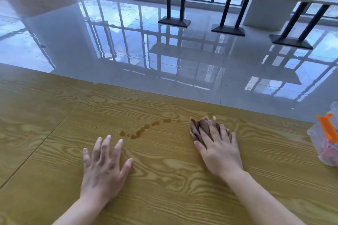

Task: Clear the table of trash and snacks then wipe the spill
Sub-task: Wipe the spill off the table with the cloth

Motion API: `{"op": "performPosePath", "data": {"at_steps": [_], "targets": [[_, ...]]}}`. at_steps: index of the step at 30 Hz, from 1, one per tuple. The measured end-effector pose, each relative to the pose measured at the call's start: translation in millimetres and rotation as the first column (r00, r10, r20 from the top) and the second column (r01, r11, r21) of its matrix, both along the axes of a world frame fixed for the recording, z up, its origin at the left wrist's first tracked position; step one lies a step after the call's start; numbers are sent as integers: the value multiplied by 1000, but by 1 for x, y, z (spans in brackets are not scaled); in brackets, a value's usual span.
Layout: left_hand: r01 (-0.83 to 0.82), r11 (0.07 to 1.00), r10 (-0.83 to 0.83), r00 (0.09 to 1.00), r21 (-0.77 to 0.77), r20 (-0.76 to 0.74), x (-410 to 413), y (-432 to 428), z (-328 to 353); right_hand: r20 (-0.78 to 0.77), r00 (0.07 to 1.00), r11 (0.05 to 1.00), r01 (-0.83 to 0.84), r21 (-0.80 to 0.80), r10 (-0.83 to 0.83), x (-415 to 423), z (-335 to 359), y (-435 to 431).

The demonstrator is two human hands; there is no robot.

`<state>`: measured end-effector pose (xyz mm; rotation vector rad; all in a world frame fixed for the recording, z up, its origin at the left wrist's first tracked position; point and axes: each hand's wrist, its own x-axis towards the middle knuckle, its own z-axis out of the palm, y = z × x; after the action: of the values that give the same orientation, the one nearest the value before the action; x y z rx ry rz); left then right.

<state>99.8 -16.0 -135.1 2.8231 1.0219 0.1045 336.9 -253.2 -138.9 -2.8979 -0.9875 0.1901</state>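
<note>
A trail of brown spill (144,129) runs across the wooden table (164,179), from near my left fingertips up and right toward the cloth. My right hand (217,150) presses flat on a crumpled brown cloth (198,126) at the right end of the trail. My left hand (105,166) lies flat on the table with fingers spread, holding nothing, just below the spill's left end.
A clear plastic bag (325,142) with an orange clip and something red inside sits at the table's right edge. Beyond the far table edge is a glossy tiled floor (128,42), with long tables on black legs (173,2) by the windows.
</note>
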Motion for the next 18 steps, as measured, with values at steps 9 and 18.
{"op": "performPosePath", "data": {"at_steps": [9, 18], "targets": [[-118, 993, 116, 988, -6, -98, -5, 9, -15, -157, 970, 982, 187, -13, -187, 49, 23, 67], [-112, 994, 109, 989, -18, -105, -5, 7, -9, 57, 973, 975, -223, 1, 223, -44, -3, -3]]}}
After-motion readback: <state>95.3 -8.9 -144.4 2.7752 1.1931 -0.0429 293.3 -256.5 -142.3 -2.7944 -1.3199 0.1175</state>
